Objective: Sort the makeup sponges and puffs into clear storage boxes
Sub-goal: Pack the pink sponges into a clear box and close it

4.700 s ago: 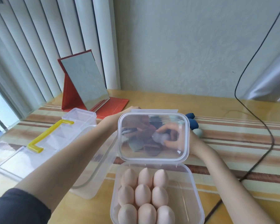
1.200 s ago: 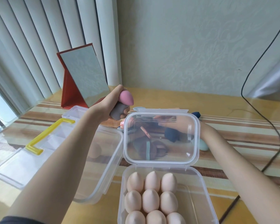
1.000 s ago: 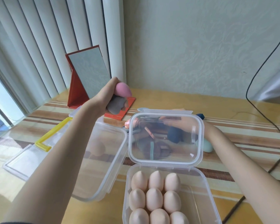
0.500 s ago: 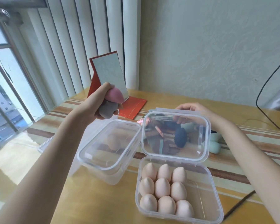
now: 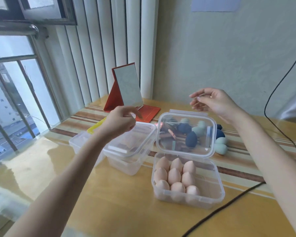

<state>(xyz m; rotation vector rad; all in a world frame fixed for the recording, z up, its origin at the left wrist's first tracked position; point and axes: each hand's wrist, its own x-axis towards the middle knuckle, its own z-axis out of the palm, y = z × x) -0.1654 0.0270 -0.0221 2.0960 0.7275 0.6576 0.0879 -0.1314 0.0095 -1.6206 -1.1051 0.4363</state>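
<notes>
Puffs [image 5: 169, 134] blurred behind lid [image 5: 184, 133]

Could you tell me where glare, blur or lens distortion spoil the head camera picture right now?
Head view: window light glares off the glossy table at left; the left hand is motion-blurred; the raised clear lid shows reflections over the sponges behind it; wide-angle distortion slants the blinds.

peach sponges [image 5: 175, 176] in a clear box [image 5: 217, 194], navy and mint sponges [image 5: 220, 142] behind, red mirror stand [image 5: 114, 96], yellow handle [image 5: 97, 126], brown-striped counter [image 5: 237, 173]
</notes>
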